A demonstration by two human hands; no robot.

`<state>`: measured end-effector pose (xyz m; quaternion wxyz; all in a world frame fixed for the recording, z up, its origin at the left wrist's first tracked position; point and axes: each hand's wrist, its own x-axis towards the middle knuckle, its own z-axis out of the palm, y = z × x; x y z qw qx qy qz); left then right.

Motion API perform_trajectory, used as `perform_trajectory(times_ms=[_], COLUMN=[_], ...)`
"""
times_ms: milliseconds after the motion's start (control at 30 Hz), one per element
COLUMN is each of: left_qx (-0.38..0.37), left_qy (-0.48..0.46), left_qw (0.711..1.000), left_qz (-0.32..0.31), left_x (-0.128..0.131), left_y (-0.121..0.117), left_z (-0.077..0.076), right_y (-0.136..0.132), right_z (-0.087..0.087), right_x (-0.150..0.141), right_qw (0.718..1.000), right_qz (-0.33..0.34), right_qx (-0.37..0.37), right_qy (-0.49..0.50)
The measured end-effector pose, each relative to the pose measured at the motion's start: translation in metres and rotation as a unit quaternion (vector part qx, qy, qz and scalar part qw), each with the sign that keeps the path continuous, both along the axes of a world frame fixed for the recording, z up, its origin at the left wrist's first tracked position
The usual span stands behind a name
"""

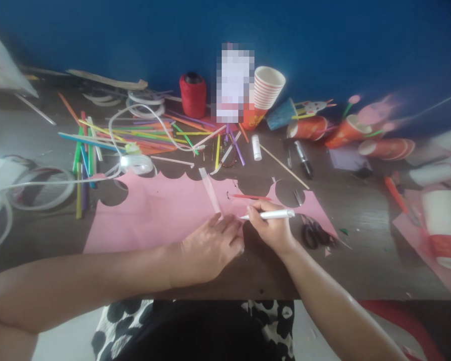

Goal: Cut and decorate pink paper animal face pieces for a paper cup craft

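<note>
A sheet of pink paper [154, 210], its far edge cut into round scallops, lies on the dark table. My left hand [214, 245] rests flat on the sheet near its right part, palm down. Under its fingertips is the near end of a pale translucent strip [209, 190]. My right hand [272, 228] grips a white pen [276, 214], whose tip points left and meets the paper beside my left fingers. A thin red stick [250, 197] lies on the paper just beyond the pen. Scissors with black handles [313, 234] lie right of my right hand, blades partly over the paper.
Colourful straws [143, 133] are heaped at the back left, near a coiled white cable [137, 163]. A red thread spool [193, 95] and stacked paper cups [266, 90] stand by the blue wall. A glue stick [256, 147] and a black marker [303, 159] lie beyond the paper.
</note>
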<state>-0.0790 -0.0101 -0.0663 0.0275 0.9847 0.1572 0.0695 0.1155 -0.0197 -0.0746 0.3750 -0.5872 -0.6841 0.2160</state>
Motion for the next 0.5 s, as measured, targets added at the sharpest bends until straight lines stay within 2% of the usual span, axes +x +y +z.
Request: perform_trajectory(times_ms=[500], left_qx=[-0.002], left_qy=[0.007], left_qw=[1.000], left_qz=[-0.002], left_x=[-0.0006], left_y=[0.0007], left_z=[0.0008], right_y=[-0.0004], right_z=[-0.0008], right_x=[0.0005], right_qw=[1.000], right_qz=[-0.010], right_qx=[0.000], right_qy=[0.002])
